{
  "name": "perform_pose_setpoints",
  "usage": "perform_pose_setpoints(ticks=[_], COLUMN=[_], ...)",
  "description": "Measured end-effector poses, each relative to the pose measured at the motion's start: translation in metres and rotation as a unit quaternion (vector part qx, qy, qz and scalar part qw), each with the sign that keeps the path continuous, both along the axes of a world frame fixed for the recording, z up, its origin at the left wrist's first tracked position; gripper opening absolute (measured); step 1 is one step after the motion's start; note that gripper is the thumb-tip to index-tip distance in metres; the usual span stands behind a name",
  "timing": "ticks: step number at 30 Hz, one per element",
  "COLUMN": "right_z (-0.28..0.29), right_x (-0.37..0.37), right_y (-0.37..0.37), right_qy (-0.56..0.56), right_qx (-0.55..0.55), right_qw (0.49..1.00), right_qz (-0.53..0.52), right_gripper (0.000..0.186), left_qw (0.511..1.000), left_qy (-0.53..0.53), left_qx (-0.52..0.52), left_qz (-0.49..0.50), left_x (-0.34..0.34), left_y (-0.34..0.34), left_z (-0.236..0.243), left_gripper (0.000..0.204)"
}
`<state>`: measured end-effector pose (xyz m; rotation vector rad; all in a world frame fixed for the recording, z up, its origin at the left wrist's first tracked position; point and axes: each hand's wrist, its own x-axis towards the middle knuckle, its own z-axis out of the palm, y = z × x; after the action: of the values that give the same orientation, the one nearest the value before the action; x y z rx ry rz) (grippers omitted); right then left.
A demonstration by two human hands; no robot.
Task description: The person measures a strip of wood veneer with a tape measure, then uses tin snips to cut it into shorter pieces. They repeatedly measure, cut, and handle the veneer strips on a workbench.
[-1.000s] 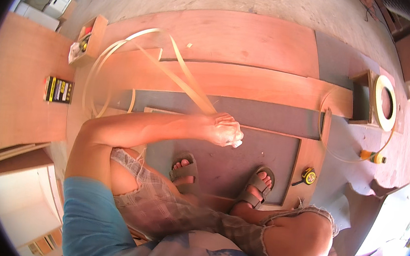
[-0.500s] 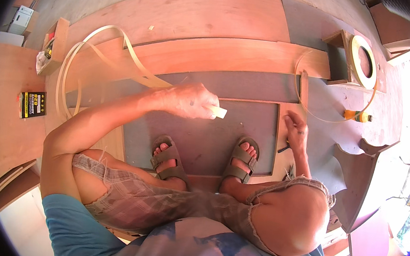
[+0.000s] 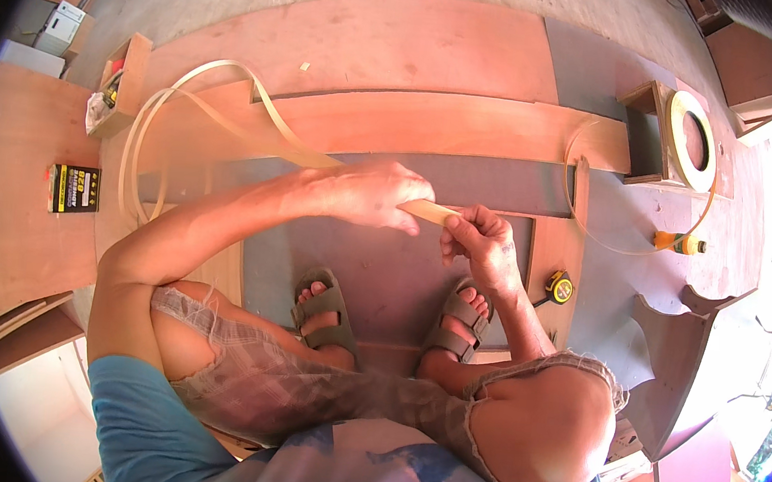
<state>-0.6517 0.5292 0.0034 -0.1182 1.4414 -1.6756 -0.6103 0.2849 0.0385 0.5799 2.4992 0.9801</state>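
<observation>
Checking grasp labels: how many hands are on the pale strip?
2: the left hand grips the pale strip further back; the right hand pinches it near its end. No other hand shows.

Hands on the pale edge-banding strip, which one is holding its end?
The right hand: its thumb and fingers pinch the pale edge-banding strip where it visibly ends, whereas the left hand grips it further back.

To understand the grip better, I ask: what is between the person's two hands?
In the head view, a short stretch of the pale flat strip spans from the left hand to the right hand.
</observation>
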Motion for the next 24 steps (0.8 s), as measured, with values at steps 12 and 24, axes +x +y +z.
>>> perform_pose_setpoints(ticks=[12, 24], right_z=[-0.054, -0.147], right_x=[0.010, -0.107], right_y=[0.059, 0.192], right_qy=[0.001, 0.502], right_qx=[0.255, 0.466], right_qw=[0.958, 0.619], right_qz=[0.129, -0.383], right_gripper=[0.042, 0.056], left_qw=[0.994, 0.894], left_qy=[0.035, 0.302], left_qx=[-0.084, -0.318], left_qz=[0.064, 0.086], left_x=[-0.013, -0.008], left_y=[-0.056, -0.054], left_z=[-0.001, 0.000], left_gripper=[0.028, 0.020])
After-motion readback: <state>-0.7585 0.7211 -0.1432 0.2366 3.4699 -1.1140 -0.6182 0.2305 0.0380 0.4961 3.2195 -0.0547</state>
